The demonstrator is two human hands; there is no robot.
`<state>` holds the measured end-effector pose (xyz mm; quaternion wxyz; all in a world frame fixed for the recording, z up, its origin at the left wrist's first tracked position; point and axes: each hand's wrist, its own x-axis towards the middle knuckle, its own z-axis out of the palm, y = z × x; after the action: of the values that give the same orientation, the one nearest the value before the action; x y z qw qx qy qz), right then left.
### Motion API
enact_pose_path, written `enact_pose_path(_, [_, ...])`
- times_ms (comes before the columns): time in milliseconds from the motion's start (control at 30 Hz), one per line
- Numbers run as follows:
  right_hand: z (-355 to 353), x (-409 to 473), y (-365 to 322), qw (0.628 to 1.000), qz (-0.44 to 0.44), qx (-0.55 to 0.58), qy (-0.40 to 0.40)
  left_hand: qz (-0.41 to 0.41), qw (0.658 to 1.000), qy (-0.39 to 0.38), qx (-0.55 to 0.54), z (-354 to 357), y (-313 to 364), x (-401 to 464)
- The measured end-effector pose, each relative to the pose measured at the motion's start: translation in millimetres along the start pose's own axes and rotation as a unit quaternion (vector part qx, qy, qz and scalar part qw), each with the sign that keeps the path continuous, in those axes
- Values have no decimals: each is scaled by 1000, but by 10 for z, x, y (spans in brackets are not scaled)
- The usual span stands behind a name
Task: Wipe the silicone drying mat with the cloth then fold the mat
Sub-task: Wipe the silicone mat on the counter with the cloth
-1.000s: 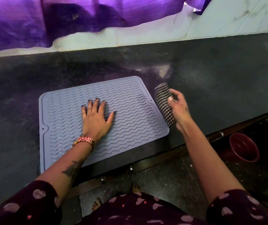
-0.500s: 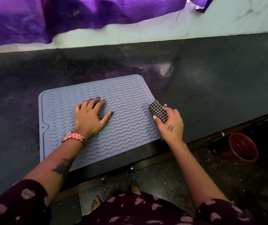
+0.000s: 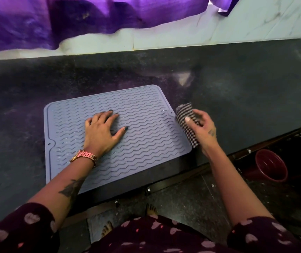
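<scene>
A grey-blue silicone drying mat [image 3: 146, 136] with wavy ridges lies flat on the dark stone counter [image 3: 246, 99], its near edge at the counter's front. My left hand [image 3: 101, 133] rests flat on the mat's middle, fingers straight and spread. My right hand [image 3: 203, 128] holds a folded black-and-white checked cloth [image 3: 186, 121] just off the mat's right edge, thumb on top of the cloth. The cloth stands tilted, its lower end near the mat's right corner.
A purple curtain [image 3: 91, 17] hangs over the white tiled wall [image 3: 237, 28] behind the counter. A dark red bucket [image 3: 270, 165] stands on the floor at the lower right. My bare feet [image 3: 151, 209] show below the counter edge.
My right hand with the cloth went from the mat's right edge onto its near right part, then back out to the right edge. My left hand stayed on the mat.
</scene>
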<state>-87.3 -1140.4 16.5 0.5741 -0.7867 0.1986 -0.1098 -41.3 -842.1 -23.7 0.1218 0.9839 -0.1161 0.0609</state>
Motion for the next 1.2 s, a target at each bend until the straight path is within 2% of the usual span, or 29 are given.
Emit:
enact_pose_path(67, [-76,58,-90,986,60,158,3,0,1000,2,1,10,-5,2])
enact_pose_path(133, [-58,73,-137,986,74,151,-11,1,1000,5,-2,15,-5,4])
enact_pose_path(200, [50,25,-63,999,29,-34,-23,1,1000,6,-5,14,-7,6])
enact_pose_path(267, [226,-87,115,959,-94,-267,-4,1,1000,11,-6,14,-8,3])
enact_pose_path(300, [313,-146,192,931,-147,-333,18,1,1000,12,-7,13,-7,1])
enact_pose_path(367, [411,-200,246,904,-185,-382,60,0,1000,12,-8,12,-7,4])
enact_pose_path(433, [436,-197,256,894,-200,-393,79,0,1000,10,-6,14,-8,8])
enact_pose_path(533, [408,-125,236,893,-206,-397,51,-2,1000,14,1,17,-9,8])
enact_pose_path(600, [332,-8,187,927,-154,-343,16,-1,1000,15,2,17,-5,1])
enact_pose_path(633, [269,61,127,958,-95,-269,7,-1,1000,15,2,18,-3,2])
enact_pose_path(667, [206,116,53,988,-22,-154,4,-1,1000,13,1,19,-3,4])
enact_pose_path(700, [144,150,-14,999,40,-26,3,-1,1000,13,0,21,-3,5])
enact_pose_path(767, [54,186,-123,986,95,133,22,-1,1000,14,-2,28,-12,8])
enact_pose_path(833, [-7,196,-178,970,115,212,28,0,1000,15,-3,39,-21,13])
enact_pose_path(900, [-38,166,-175,948,136,288,-1,0,1000,16,-5,48,-22,18])
enact_pose_path(933, [-40,141,-158,946,145,289,-19,0,1000,17,-6,52,-23,21])
enact_pose_path(1000, [10,39,-92,978,128,163,-19,1,1000,18,-8,59,-27,21])
enact_pose_path(1067, [123,-96,68,997,14,-69,20,2,1000,19,-9,64,-35,21])
enact_pose_path(1133, [281,-255,225,952,-146,-267,41,1,1000,21,-13,63,-39,21])
enact_pose_path(1200, [391,-313,304,896,-211,-384,69,-1,1000,22,-14,57,-35,20])
